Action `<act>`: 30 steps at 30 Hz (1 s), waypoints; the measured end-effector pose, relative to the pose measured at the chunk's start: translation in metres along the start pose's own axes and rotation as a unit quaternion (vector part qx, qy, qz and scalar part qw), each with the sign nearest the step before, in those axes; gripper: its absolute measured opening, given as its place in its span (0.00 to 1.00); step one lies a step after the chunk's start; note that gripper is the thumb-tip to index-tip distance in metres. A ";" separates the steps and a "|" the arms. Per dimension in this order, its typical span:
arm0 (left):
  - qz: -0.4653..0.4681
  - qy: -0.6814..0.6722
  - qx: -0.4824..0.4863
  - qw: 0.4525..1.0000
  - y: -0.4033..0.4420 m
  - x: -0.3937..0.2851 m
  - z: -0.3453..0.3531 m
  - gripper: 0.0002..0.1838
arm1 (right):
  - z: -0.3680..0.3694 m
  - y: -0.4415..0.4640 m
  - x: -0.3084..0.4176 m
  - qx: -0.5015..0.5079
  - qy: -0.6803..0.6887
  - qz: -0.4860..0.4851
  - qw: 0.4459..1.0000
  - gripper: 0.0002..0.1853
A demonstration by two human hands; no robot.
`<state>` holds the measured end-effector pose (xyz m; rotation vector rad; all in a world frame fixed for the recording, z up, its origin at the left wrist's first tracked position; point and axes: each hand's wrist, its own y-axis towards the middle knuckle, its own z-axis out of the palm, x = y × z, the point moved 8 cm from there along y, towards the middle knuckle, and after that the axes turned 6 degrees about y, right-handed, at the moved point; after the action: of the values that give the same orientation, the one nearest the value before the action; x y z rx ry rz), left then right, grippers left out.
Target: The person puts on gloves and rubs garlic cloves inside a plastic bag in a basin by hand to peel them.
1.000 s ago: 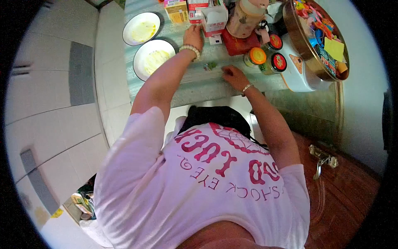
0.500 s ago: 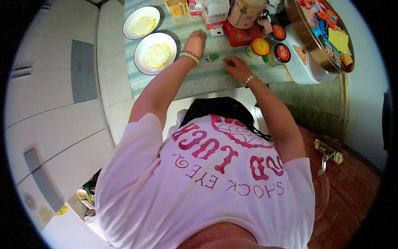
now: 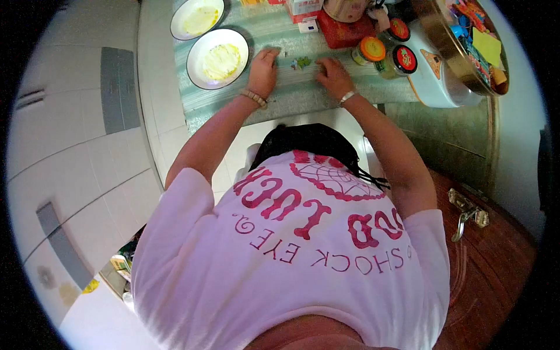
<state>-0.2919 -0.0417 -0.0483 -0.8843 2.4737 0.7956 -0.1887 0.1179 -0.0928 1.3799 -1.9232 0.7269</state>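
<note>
My left hand (image 3: 263, 73), with a beaded bracelet on its wrist, rests on the striped tablecloth beside a white dark-rimmed plate (image 3: 200, 69). Its fingers lie loosely bent, and nothing shows in them. My right hand (image 3: 335, 79), wearing a pale bracelet, rests across from it with thumb and fingers apart, holding nothing visible. Between the hands lies a small cluster of green and blue pieces (image 3: 301, 63), too small to make out. A tiny piece (image 3: 286, 54) lies nearer my left hand. Pale yellowish food (image 3: 222, 62) covers the middle of the nearer plate.
Another plate (image 3: 181, 28) stands farther back at left. Right of my right hand are a yellow-lidded jar (image 3: 372, 49), red-lidded jars (image 3: 404, 59), a red box (image 3: 349, 36) and a white appliance (image 3: 434, 87). A round tin (image 3: 440, 35) of colourful items sits above the appliance.
My left hand has drawn back toward me and to the left, away from the small pieces. My right hand stays near them. The view has shifted slightly.
</note>
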 end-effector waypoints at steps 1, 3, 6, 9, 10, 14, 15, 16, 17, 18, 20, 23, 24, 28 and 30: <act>-0.013 -0.002 -0.001 1.000 -0.006 0.000 -0.003 0.20 | 0.001 0.004 0.014 -0.045 -0.049 -0.068 0.995 0.18; -0.017 0.003 0.001 1.000 -0.015 -0.003 -0.007 0.21 | 0.004 0.009 0.039 -0.089 -0.097 -0.137 0.982 0.19; -0.019 0.020 0.010 1.000 -0.026 -0.011 -0.015 0.22 | 0.007 0.012 0.078 -0.060 -0.137 -0.211 0.966 0.18; -0.024 0.032 0.013 0.999 -0.039 -0.014 -0.021 0.21 | 0.022 0.015 0.073 0.030 -0.224 -0.201 0.953 0.18; -0.031 0.032 0.011 0.999 -0.045 -0.014 -0.023 0.21 | 0.018 0.017 0.056 0.056 -0.257 -0.121 0.957 0.17; -0.074 0.000 0.029 0.997 -0.073 -0.008 -0.040 0.19 | -0.012 0.003 0.032 0.005 -0.282 -0.075 0.957 0.15; -0.094 -0.019 0.045 0.994 -0.079 -0.009 -0.045 0.18 | -0.013 0.002 0.038 0.006 -0.285 -0.079 0.955 0.15; -0.115 -0.038 0.062 0.991 -0.086 -0.009 -0.048 0.17 | -0.014 0.004 0.044 0.008 -0.304 -0.068 0.950 0.16; -0.116 -0.036 0.057 0.991 -0.093 -0.011 -0.053 0.17 | -0.012 0.008 0.048 0.010 -0.322 -0.058 0.945 0.16; -0.131 -0.056 0.061 0.988 -0.100 -0.009 -0.056 0.16 | -0.006 0.019 0.052 0.009 -0.323 -0.064 0.944 0.16; -0.146 -0.073 0.061 0.985 -0.109 -0.011 -0.065 0.15 | 0.013 0.036 0.092 -0.027 -0.191 -0.282 0.940 0.18; -0.177 -0.134 0.068 0.973 -0.110 -0.026 -0.081 0.11 | 0.037 0.093 0.135 0.053 -0.201 -0.235 0.949 0.20; -0.176 -0.132 0.064 0.973 -0.114 -0.026 -0.084 0.11 | 0.049 0.119 0.136 0.061 -0.223 -0.215 0.949 0.21; -0.215 -0.156 0.091 0.960 -0.130 -0.020 -0.091 0.10 | 0.076 0.184 0.152 0.048 -0.223 -0.231 0.946 0.22; -0.261 -0.170 0.099 0.945 -0.144 -0.009 -0.091 0.11 | 0.090 0.199 0.145 0.103 -0.290 -0.169 0.936 0.23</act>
<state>-0.2041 -0.1865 -0.0286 -1.1443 1.8535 0.4541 -0.4290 0.0218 -0.0503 2.1811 -1.9805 0.3809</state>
